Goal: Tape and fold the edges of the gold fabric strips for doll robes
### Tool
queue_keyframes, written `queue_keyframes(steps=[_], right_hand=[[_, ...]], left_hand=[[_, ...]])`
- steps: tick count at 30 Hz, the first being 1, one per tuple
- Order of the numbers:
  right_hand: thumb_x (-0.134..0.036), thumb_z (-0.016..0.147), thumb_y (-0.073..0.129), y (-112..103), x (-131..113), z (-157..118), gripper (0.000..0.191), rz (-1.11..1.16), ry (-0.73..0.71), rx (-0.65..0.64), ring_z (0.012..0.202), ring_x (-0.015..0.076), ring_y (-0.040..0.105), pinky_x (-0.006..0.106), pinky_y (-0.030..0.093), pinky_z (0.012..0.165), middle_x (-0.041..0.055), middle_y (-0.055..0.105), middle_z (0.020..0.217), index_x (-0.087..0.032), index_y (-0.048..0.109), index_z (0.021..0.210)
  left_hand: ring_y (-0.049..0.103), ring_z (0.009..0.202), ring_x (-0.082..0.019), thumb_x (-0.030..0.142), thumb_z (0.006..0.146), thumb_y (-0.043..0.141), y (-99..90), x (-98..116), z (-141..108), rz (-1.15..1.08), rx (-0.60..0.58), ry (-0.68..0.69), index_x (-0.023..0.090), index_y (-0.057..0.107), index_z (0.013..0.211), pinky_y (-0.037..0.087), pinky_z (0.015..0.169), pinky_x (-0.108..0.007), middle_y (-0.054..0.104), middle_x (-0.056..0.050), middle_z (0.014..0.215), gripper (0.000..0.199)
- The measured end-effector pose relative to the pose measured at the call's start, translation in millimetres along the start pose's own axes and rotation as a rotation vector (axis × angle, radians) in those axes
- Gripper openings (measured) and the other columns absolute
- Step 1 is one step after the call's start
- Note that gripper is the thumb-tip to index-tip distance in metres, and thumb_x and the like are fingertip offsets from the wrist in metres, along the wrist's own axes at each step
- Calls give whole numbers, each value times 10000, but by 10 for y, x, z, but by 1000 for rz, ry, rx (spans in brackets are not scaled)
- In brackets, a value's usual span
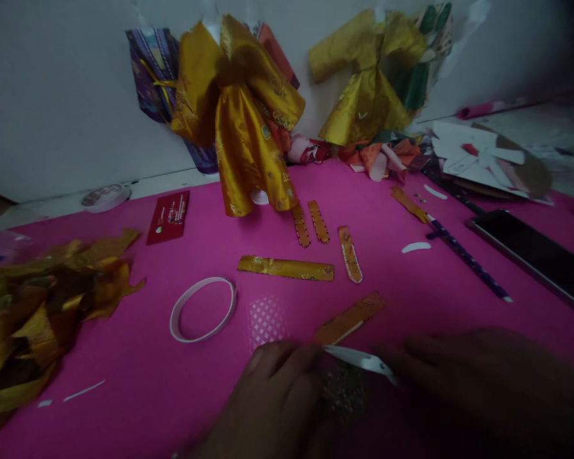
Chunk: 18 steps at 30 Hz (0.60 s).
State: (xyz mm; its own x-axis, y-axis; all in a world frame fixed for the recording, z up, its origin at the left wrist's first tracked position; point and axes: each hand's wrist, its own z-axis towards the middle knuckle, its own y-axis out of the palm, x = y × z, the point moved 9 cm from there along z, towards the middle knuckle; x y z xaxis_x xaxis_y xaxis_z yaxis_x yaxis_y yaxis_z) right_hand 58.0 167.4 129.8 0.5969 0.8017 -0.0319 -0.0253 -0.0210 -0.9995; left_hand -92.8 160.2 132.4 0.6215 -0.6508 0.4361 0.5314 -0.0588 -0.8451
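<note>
At the bottom centre, my left hand (277, 398) is closed, its fingertips at the near end of an orange fabric strip (356, 317) with a white line along its edge. A narrow whitish piece (358, 359) with small dark spots lies slantwise between my hands; its kind is unclear. My right hand (463, 376), dark and blurred, is by the right end of this piece, and its grip cannot be made out. Beneath the hands is a blurred patch of small glinting bits (343, 390). Farther back lie a gold fabric band (287, 268) and a pointed orange tab (350, 255).
Gold scraps (38, 319) are heaped left on the pink table (138, 382). A white ring (176, 309), red card (168, 217), purple pen (469, 258) and phone (536, 252) lie around. Behind stand a gold doll robe (243, 140) and a yellow robe (370, 76).
</note>
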Motion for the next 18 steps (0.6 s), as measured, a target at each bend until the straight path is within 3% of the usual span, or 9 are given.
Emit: queue_keyframes(steps=[7, 13, 18], right_hand=[[-51, 669, 460, -6, 42, 9, 521, 23, 49, -3, 552, 208, 676, 360, 446, 445, -30, 736, 844, -311, 649, 1078], [-114, 652, 492, 11, 57, -86, 520, -79, 44, -37, 587, 233, 694, 344, 483, 441, 24, 753, 896, -292, 654, 1113], [-136, 699, 469, -90, 152, -173, 536, -242, 98, -88, 478, 218, 652, 315, 497, 397, 16, 714, 765, -304, 639, 1179]], left_hand=[[653, 934, -237, 142, 799, 619, 19, -14, -1, 31, -33, -6, 197, 631, 1118, 578, 785, -361, 744, -32, 1132, 324], [642, 945, -253, 108, 754, 639, 53, -46, -42, 5, -33, -29, 203, 636, 1021, 574, 808, -401, 735, -34, 1151, 284], [638, 994, -235, 133, 795, 648, 61, -44, -46, -4, -67, -22, 203, 625, 1095, 567, 858, -377, 724, -32, 1181, 309]])
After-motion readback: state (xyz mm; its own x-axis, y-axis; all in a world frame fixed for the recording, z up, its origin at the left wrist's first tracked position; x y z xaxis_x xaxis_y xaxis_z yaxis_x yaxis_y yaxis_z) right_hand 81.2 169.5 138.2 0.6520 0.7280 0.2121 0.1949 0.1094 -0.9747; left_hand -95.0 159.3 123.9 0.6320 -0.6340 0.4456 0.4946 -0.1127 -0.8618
